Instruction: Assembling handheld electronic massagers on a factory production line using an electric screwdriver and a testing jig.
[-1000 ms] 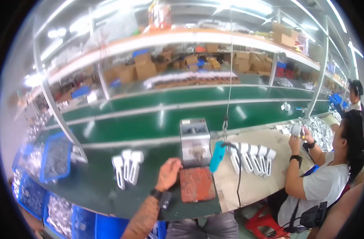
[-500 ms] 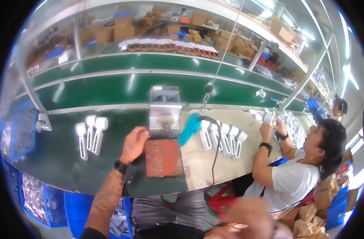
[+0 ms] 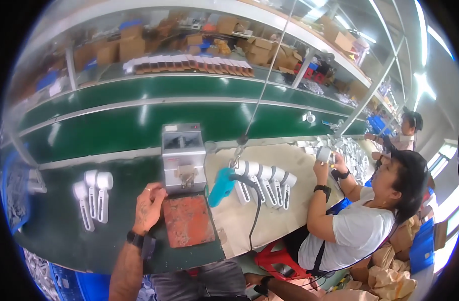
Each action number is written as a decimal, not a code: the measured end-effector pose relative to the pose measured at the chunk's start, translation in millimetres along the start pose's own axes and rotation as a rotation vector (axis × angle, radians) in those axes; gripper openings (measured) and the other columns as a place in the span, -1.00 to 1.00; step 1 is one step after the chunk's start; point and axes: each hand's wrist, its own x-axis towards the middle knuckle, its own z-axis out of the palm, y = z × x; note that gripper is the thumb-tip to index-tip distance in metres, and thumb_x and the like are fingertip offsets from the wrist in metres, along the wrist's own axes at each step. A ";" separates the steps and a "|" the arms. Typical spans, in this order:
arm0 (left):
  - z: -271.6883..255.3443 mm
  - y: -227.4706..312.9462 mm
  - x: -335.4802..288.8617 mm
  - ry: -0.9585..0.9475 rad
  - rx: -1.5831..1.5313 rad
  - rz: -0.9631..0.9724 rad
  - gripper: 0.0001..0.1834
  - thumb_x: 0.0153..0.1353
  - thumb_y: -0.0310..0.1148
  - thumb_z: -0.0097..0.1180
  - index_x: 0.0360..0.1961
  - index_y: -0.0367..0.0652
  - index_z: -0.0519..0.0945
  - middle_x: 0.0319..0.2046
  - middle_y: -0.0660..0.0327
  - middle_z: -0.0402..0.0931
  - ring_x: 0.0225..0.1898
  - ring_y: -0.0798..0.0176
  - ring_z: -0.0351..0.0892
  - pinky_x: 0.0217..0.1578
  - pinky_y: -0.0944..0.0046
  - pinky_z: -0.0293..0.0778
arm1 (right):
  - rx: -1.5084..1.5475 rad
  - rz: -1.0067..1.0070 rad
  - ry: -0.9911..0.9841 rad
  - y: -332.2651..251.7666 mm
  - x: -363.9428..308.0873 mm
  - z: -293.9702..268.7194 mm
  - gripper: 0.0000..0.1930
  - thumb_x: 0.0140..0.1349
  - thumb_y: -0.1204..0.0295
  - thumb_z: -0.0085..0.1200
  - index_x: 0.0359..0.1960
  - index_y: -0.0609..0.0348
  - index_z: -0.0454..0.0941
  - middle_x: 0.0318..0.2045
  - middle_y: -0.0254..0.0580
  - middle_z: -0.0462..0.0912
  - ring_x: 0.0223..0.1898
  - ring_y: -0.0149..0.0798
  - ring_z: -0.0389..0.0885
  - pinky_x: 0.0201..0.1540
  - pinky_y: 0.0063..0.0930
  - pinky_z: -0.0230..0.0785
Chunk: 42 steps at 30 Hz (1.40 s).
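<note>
How the Pose Stands

While the left forearm [image 3: 126, 273] points forward, the left hand [image 3: 149, 206], fingers bent, sits beside the red plate [image 3: 189, 224] and grey machine [image 3: 175, 164] on the counter [image 3: 53, 220]. The right hand [image 3: 253, 279] lies near the grey trousers [image 3: 222, 281]. Neither grip's state is discernible.

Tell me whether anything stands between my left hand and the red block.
Nothing visible does: the left hand is just left of the red block. The grey machine stands beyond the block's far edge, outside that gap.
</note>
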 end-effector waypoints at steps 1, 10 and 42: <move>-2.0 2.4 -0.1 0.002 -0.010 -0.001 -0.76 0.45 -0.35 0.07 0.01 -0.29 0.56 -0.29 0.18 0.68 -0.23 0.39 0.64 -0.15 0.36 0.48 | 0.579 0.248 -0.054 2.6 0.0 10.7 -0.58 0.25 0.35 0.16 0.15 0.11 0.56 0.00 -0.15 0.69 -0.10 -0.20 0.68 -0.06 -0.26 0.59; -9.5 9.6 -1.0 0.040 0.007 -0.053 -0.78 0.47 -0.37 0.05 0.00 -0.31 0.52 -0.28 0.19 0.66 -0.23 0.42 0.57 -0.15 0.38 0.46 | 0.643 0.208 -0.166 35.5 26.7 27.6 -0.58 0.26 0.36 0.17 0.16 0.11 0.56 0.01 -0.16 0.68 -0.07 -0.21 0.67 -0.04 -0.24 0.59; -16.2 -30.1 23.5 0.050 0.203 0.159 -0.59 0.33 -0.11 0.20 -0.07 -0.29 0.63 -0.31 0.02 0.70 -0.28 0.11 0.71 -0.17 0.19 0.59 | -0.485 -1.019 0.622 -411.7 -424.5 -134.7 -0.77 0.35 0.38 0.04 -0.12 0.25 0.63 -0.16 -0.13 0.70 -0.16 -0.18 0.69 0.04 -0.34 0.50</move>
